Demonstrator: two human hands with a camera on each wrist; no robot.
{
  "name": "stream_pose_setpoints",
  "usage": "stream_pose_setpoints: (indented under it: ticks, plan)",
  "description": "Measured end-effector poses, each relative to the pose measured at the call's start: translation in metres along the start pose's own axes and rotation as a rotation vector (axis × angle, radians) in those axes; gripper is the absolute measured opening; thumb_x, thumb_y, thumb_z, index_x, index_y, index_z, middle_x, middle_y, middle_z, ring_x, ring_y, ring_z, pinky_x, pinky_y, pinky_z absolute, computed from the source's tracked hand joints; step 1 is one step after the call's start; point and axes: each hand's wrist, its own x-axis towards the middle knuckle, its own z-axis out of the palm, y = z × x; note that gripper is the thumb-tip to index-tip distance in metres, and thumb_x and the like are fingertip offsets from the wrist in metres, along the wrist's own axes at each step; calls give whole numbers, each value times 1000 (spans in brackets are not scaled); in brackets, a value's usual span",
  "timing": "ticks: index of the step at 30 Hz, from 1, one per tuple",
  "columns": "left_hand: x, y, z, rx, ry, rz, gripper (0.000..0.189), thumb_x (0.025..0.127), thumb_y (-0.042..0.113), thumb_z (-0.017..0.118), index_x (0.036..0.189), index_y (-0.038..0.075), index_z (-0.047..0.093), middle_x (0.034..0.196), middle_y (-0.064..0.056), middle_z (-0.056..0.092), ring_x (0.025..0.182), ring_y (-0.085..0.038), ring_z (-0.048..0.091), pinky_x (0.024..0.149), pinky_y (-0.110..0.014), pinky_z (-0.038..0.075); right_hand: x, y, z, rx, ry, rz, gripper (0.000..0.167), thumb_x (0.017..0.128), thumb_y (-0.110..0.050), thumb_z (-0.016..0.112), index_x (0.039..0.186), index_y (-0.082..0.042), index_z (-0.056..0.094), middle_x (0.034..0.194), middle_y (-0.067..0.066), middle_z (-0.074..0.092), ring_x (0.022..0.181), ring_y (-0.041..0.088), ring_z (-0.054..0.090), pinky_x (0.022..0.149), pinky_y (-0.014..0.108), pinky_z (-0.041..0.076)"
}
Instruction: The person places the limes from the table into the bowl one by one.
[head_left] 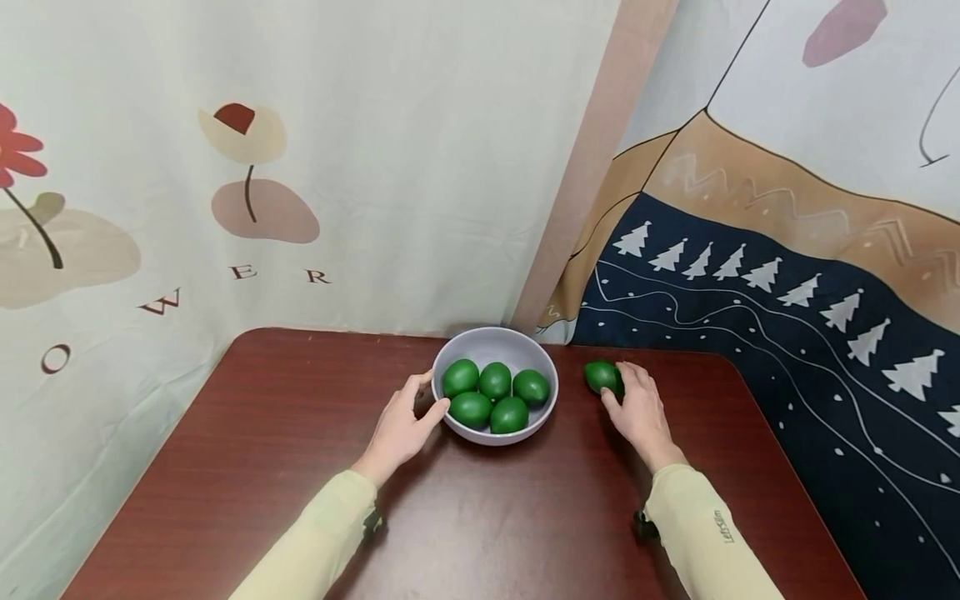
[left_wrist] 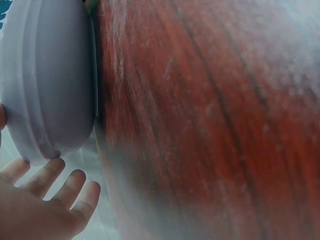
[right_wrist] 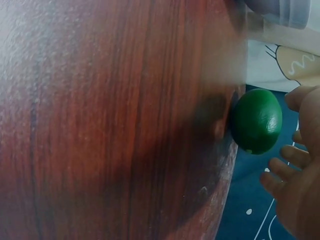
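A pale purple-grey bowl (head_left: 495,437) stands near the table's back edge with several green limes (head_left: 495,382) inside. My left hand (head_left: 400,429) rests against the bowl's left side, thumb by the rim. In the left wrist view, fingertips (left_wrist: 55,163) touch the bowl's outer wall (left_wrist: 60,75), and the other fingers are spread. A single lime (head_left: 602,377) lies on the table to the right of the bowl. Around its right side is my right hand (head_left: 639,412). The right wrist view shows the fingers loosely bent beside that lime (right_wrist: 257,121), with a gap between.
The dark red-brown wooden table (head_left: 480,517) ends just behind the bowl and lime. A white patterned curtain (head_left: 375,167) hangs behind it, and a dark blue cloth with white trees (head_left: 712,308) hangs at the right.
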Motion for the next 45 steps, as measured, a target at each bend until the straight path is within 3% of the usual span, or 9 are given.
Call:
stream_pose_setpoints:
  ticks: [14, 28, 45]
  plan:
    - [0, 1, -1, 8, -8, -16, 57, 100, 44, 66, 151, 24, 49, 140, -6, 61, 134, -30, 51, 110, -56, 40, 4, 7, 5, -4, -43, 49, 64, 99, -21, 66, 152, 6, 42, 152, 29, 41, 136, 47, 40, 112, 62, 38]
    - [1, 2, -1, 11, -2, 0, 57, 100, 42, 66, 151, 23, 49, 140, -8, 62, 133, -30, 51, 110, -56, 40, 12, 6, 4, -14, -135, 151, 72, 99, -23, 68, 155, 8, 34, 154, 31, 36, 137, 50, 40, 112, 65, 36]
    - [0, 1, 0, 11, -1, -7, 56, 100, 43, 66, 150, 24, 49, 140, -7, 61, 134, -30, 51, 110, -57, 40, 11, 13, 9, 4, -173, 158, 69, 100, -24, 66, 155, 3, 36, 156, 28, 37, 133, 50, 45, 112, 65, 36]
